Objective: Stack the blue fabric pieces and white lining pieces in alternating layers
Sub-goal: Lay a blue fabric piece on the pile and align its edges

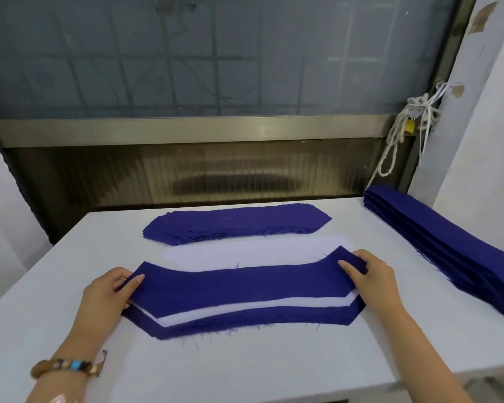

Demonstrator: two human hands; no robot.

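Though frayed, flat blue fabric piece (239,286).

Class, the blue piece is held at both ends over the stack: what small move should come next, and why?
Likely draw the top blue piece nearer and lay it flat. The left hand and right hand pinch its ends, yet a white lining strip shows uncovered along its near edge.

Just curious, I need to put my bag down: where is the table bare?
Bare table along the near edge, before the layered stack, and left of the left hand. Crowded mid-table: far blue pile, white lining and stack lie close.
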